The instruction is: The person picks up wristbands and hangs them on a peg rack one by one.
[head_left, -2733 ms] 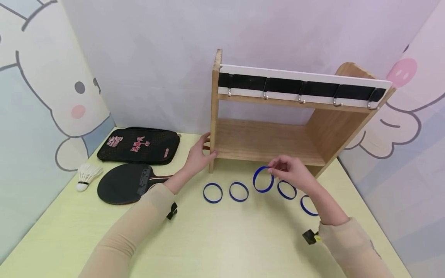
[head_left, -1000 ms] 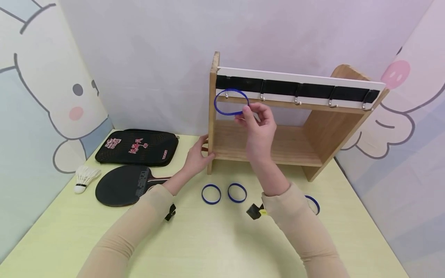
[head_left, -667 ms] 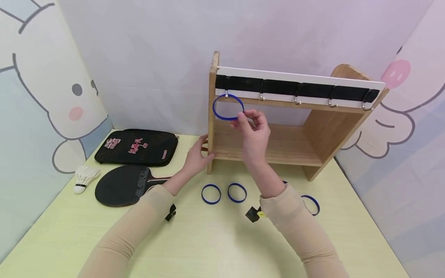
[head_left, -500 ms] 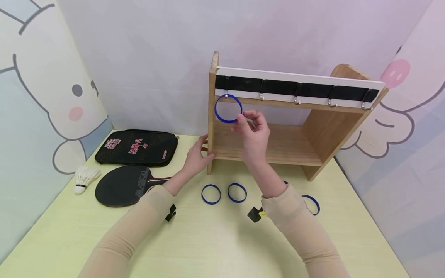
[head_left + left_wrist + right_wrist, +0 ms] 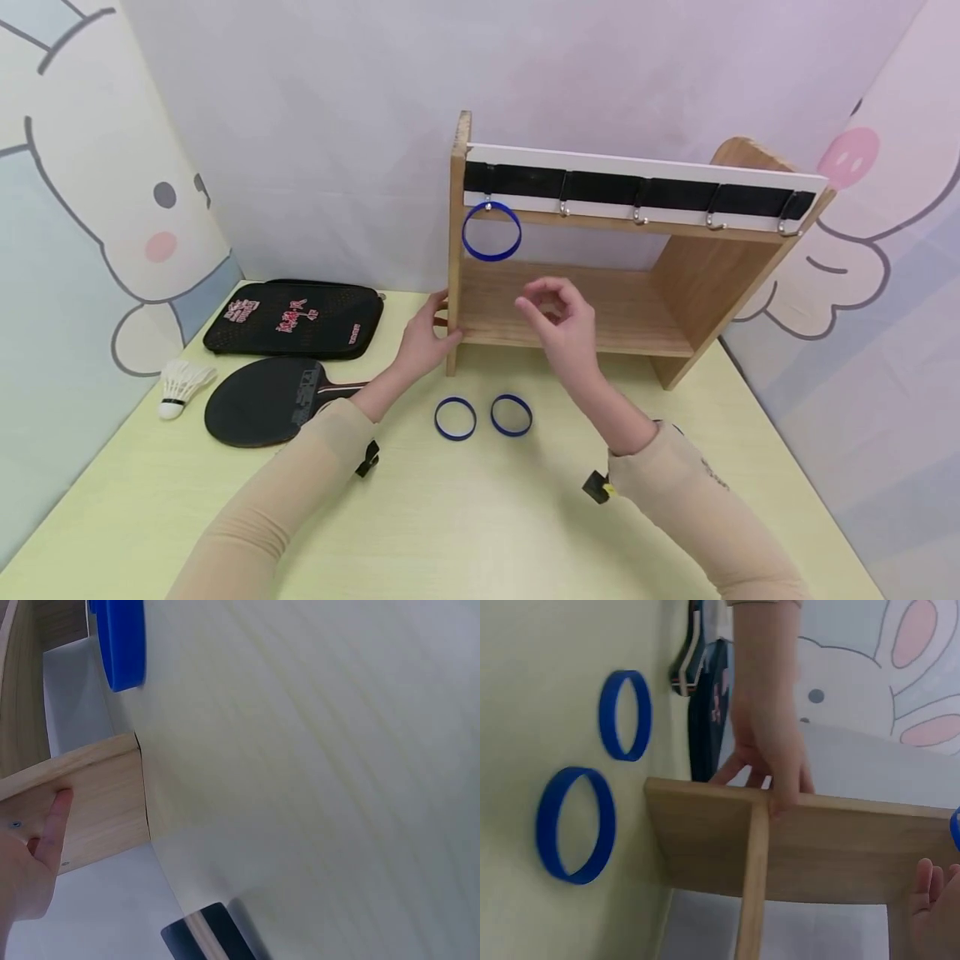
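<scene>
A blue silicone wristband (image 5: 491,257) hangs from the leftmost hook of the black-and-white hook rail (image 5: 678,193) across the wooden shelf (image 5: 637,310). Below and to the right of it, my right hand (image 5: 567,331) is in the air with loosely bent fingers, holding nothing. My left hand (image 5: 423,343) grips the shelf's left side panel, its thumb over the front edge and its fingers along the outer face. Two more blue wristbands, a left one (image 5: 456,437) and a right one (image 5: 512,434), lie on the table. The right sleeve mostly hides another at the right.
Left of the shelf lie a black zip case (image 5: 315,321), a black table tennis bat (image 5: 258,402) and a white shuttlecock (image 5: 182,385). The bat's handle reaches under my left forearm. Several other metal hooks along the rail carry nothing. Cartoon-printed walls close off both sides.
My right hand carried a wristband from the table up to the leftmost hook, then let it go and drew back down and right. The left hand kept its hold on the side panel.
</scene>
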`<state>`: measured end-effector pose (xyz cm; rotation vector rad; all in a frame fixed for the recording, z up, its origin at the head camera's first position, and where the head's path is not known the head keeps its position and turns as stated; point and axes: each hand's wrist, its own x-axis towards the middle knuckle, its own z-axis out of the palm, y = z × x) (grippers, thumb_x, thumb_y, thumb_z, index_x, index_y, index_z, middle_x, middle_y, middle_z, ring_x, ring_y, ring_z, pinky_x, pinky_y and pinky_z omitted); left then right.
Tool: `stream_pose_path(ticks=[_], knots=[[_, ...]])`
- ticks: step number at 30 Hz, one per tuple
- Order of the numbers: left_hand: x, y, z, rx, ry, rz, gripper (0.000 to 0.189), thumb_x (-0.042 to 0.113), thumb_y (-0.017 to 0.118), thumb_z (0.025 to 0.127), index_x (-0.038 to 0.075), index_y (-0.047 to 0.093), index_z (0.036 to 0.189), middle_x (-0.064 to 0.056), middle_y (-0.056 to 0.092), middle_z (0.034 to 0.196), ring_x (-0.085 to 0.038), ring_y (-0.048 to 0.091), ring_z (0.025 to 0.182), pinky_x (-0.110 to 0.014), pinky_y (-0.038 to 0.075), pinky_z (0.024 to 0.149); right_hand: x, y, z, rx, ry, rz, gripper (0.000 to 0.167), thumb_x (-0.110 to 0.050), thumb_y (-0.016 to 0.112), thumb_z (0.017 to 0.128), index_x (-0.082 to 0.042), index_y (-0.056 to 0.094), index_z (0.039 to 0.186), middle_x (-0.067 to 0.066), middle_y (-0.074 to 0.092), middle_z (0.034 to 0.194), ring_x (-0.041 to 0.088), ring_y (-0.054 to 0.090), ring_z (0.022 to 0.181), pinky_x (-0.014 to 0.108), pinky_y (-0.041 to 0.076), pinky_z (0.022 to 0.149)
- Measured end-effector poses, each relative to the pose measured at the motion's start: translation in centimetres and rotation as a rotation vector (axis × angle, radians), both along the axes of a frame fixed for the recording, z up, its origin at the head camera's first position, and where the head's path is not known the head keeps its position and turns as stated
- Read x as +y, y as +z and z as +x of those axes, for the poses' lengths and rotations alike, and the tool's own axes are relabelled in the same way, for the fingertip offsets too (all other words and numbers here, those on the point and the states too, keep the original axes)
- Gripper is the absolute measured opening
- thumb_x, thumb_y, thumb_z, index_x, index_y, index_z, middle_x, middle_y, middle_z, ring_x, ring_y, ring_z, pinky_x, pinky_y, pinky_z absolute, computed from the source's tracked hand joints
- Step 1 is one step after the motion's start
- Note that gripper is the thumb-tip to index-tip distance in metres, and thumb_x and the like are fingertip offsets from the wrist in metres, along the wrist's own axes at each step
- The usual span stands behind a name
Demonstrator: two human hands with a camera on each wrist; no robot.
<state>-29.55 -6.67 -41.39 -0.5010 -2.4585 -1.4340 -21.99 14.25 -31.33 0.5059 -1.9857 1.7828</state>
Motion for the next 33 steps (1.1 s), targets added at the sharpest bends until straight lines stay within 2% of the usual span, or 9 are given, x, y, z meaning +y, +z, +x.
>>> stream_pose_path(ticks=[6,11,14,17,23,33], knots=[[0.1,0.0,0.0,0.006,-0.004,0.007,0.068,0.019,0.065,0.083,0.016,0.035,0.144,-0.012,0.053,0.13,-0.027,0.061,0.1,-0.033,0.056,0.065,2.1,-3.1,0.1,0.026,0.004,0.255,0.021,-0.012,0.071,0.083,-0.004,0.064,0.102,0.008,0.063,0.095,0.014,0.058,0.083,0.022,0.052,0.068],[0.1,0.1,0.0,-0.004,-0.014,-0.006,0.069,0.019,0.065,0.083,0.015,0.034,0.144,-0.012,0.053,0.13,-0.027,0.06,0.101,-0.033,0.056,0.066,3.8,-5.6,0.4,0.069,-0.015,0.522,0.019,-0.011,0.073,0.08,-0.006,0.066,0.098,0.004,0.068,0.095,0.014,0.061,0.086,0.032,0.054,0.076],[0.1,0.2,0.0,-0.007,-0.01,-0.013,0.069,0.02,0.066,0.083,0.015,0.034,0.144,-0.012,0.053,0.129,-0.027,0.06,0.1,-0.033,0.056,0.066,4.5,-7.2,0.6,0.036,-0.016,0.624,0.02,-0.012,0.074,0.08,-0.007,0.067,0.098,0.002,0.068,0.095,0.015,0.062,0.088,0.038,0.053,0.079],[0.0,0.2,-0.1,-0.003,-0.005,-0.012,0.069,0.019,0.066,0.082,0.015,0.035,0.144,-0.012,0.054,0.129,-0.026,0.061,0.099,-0.032,0.056,0.066,5.1,-8.7,0.6,-0.036,0.006,0.667,0.021,-0.013,0.074,0.08,-0.007,0.067,0.099,0.001,0.068,0.096,0.017,0.061,0.089,0.041,0.052,0.079],[-0.1,0.1,-0.1,-0.008,-0.008,-0.013,0.07,0.019,0.066,0.082,0.015,0.034,0.144,-0.012,0.052,0.13,-0.026,0.06,0.101,-0.032,0.056,0.067,5.6,-11.1,0.1,-0.143,0.052,0.706,0.019,-0.011,0.073,0.081,-0.006,0.067,0.098,0.002,0.068,0.095,0.022,0.06,0.091,0.038,0.053,0.076],[-0.1,0.0,-0.2,-0.013,-0.007,-0.013,0.071,0.021,0.067,0.083,0.015,0.033,0.145,-0.011,0.052,0.13,-0.026,0.059,0.101,-0.032,0.056,0.068,5.9,-12.8,-1.1,-0.255,0.138,0.738,0.019,-0.014,0.074,0.08,-0.009,0.068,0.097,-0.002,0.068,0.09,0.014,0.063,0.085,0.025,0.053,0.074]])
